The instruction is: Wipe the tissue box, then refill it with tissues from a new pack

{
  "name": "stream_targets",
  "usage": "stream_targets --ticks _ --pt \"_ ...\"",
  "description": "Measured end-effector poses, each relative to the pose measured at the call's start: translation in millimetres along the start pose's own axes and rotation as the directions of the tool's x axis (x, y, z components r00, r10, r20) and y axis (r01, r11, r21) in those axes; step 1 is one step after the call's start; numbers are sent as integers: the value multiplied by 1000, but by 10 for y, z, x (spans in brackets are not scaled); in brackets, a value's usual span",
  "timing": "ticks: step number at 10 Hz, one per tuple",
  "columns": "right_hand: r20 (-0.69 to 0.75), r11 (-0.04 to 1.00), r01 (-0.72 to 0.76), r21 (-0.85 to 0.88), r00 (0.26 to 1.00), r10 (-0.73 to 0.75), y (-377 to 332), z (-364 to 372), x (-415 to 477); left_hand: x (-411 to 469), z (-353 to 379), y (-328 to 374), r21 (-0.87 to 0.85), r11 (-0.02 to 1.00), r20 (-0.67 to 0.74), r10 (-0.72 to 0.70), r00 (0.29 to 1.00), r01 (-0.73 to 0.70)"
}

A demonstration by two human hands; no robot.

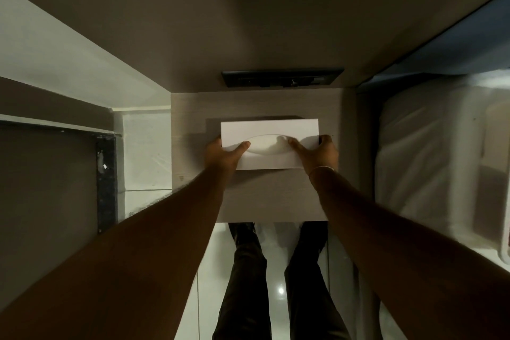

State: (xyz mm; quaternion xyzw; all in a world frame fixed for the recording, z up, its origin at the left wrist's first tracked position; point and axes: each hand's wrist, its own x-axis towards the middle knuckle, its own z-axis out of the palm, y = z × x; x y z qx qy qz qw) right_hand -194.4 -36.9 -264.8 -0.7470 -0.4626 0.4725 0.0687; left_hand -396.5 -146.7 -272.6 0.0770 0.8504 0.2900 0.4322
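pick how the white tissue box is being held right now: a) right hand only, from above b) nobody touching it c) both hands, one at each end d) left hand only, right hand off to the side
c: the left hand grips the left end of the tissue box and the right hand grips the right end, with the thumbs lying on its top by the oval opening.

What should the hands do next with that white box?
Probably lift the tissue box off the small table. The left hand and right hand each grip one end, thumbs on top by the oval opening. No cloth or new tissue pack is in sight, so carrying it to them seems likely.
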Motion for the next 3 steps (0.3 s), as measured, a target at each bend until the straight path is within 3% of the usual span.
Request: stream_targets --ticks 2,3 --pt "16 1000 21 5 1000 -21 41 9 23 -39 -9 -31 95 993 12 63 998 -64" --pt "12 992 95 -89 995 -94 19 -9 -55 -163 -3 11 353 924 -51 175 983 -147"
